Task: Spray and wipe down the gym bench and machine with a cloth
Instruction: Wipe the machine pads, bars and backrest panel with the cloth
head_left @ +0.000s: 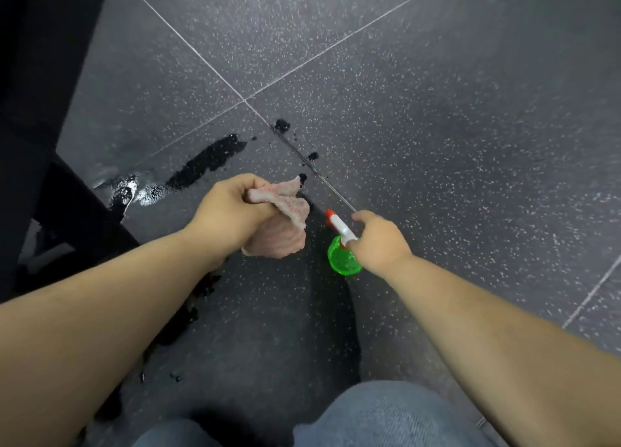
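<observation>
My left hand (232, 211) grips a bunched pink cloth (284, 224), which hangs below my fist over the floor. My right hand (378, 241) holds a green spray bottle (342, 260) by its white neck; the red nozzle points up and to the left, toward the cloth. The two hands are close together near the middle of the view. A black part of the gym machine (77, 218) fills the left edge; the bench is not clearly visible.
The floor is dark speckled rubber tile (403, 93) with pale seams. Wet patches (208, 159) and glossy puddles lie just beyond my left hand. My knees in blue jeans (386, 416) are at the bottom edge.
</observation>
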`<state>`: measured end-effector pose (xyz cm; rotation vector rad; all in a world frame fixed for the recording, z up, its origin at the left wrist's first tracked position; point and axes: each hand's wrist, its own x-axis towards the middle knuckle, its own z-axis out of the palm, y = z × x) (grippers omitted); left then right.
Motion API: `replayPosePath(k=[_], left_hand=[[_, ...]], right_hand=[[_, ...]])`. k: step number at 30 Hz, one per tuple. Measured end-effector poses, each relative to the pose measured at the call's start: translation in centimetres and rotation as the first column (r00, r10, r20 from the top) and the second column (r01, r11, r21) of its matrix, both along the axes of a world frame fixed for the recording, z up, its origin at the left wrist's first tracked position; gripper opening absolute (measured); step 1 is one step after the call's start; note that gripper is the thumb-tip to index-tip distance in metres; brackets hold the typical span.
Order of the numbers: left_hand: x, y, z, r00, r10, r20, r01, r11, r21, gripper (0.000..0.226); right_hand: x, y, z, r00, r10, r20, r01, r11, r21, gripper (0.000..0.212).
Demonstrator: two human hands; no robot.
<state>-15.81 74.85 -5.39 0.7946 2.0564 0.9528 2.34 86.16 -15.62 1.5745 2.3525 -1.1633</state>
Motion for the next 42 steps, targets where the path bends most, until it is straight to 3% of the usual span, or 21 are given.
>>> replayPosePath(k=[3,5,7,9,11,13,16,19,23,24,26,28,29,32,35,38,42], left_hand=[[-0.1,1.0,2.9,0.994,-0.014,0.105,0.005,0.997,0.079,0.008],[0.0,1.7,5.5,0.988,-0.027,0.151,0.008,0.992,0.123,0.019],[0.4,2.3,9.4,0.984,-0.049,0.171,0.014,0.979,0.202,0.015],[0.6,2.8,13.2,0.987,-0.077,0.138,0.036,0.959,0.282,0.009],[0.5,2.9,16.8,0.994,-0.078,0.070,0.048,0.933,0.358,0.013],[0.1,2.8,19.9,1.000,-0.031,-0.003,0.029,0.909,0.416,0.020],[-0.6,2.7,23.4,0.989,0.100,-0.109,-0.036,0.878,0.477,0.031],[-0.8,3.4,25.9,0.986,0.133,-0.103,-0.054,0.830,0.555,0.034],[-1.9,4.8,29.4,0.981,0.188,-0.048,-0.114,0.757,0.644,0.020],[-2.4,4.9,30.0,0.973,0.224,-0.048,-0.137,0.737,0.662,0.019],[-4.0,5.8,31.7,0.948,0.295,-0.118,-0.134,0.708,0.693,0.022],[-5.5,7.0,32.8,0.912,0.313,-0.265,-0.066,0.750,0.658,0.024],[-6.1,7.8,33.3,0.889,0.282,-0.361,-0.007,0.797,0.604,0.022],[-7.6,10.9,34.2,0.755,0.142,-0.640,0.121,0.929,0.349,0.035],[-8.7,14.0,33.1,0.653,0.084,-0.753,0.075,0.982,0.175,0.048],[-9.3,15.2,30.4,0.684,0.126,-0.719,0.044,0.976,0.213,0.048],[-10.1,15.6,29.7,0.678,0.201,-0.707,0.057,0.944,0.324,0.048]], right_hand=[[-1.2,1.0,5.9,0.968,-0.025,-0.250,0.035,0.999,0.035,0.068],[-2.5,1.5,10.7,0.882,-0.091,-0.461,0.021,0.988,-0.155,0.077],[-3.6,2.2,15.2,0.791,-0.165,-0.589,-0.110,0.909,-0.402,0.085],[-4.2,3.1,18.9,0.738,-0.191,-0.647,-0.234,0.827,-0.511,0.071],[-4.3,3.6,22.5,0.722,-0.147,-0.676,-0.302,0.812,-0.499,0.041],[-4.7,4.1,25.5,0.679,-0.176,-0.713,-0.330,0.794,-0.510,0.025],[-5.5,4.0,29.4,0.559,-0.224,-0.798,-0.447,0.730,-0.518,0.033],[-6.7,3.1,31.8,0.512,-0.226,-0.829,-0.510,0.697,-0.504,0.036],[-8.0,2.9,34.6,0.504,-0.329,-0.799,-0.311,0.794,-0.523,0.013],[-8.1,3.3,35.0,0.451,-0.419,-0.788,-0.214,0.807,-0.551,0.015],[-8.9,4.8,36.8,0.228,-0.536,-0.813,-0.072,0.823,-0.563,0.026],[-9.9,6.6,38.9,0.040,-0.507,-0.861,0.025,0.862,-0.506,0.026],[-10.3,7.4,40.0,-0.009,-0.473,-0.881,0.061,0.879,-0.473,0.024],[-12.0,10.2,43.0,0.005,-0.423,-0.906,0.205,0.887,-0.413,0.032],[-14.5,11.5,43.5,0.092,-0.372,-0.924,0.249,0.907,-0.340,0.014],[-16.9,12.4,42.0,0.078,-0.370,-0.926,0.255,0.905,-0.340,0.027],[-18.6,13.4,41.2,0.078,-0.334,-0.939,0.206,0.927,-0.312,0.026]])
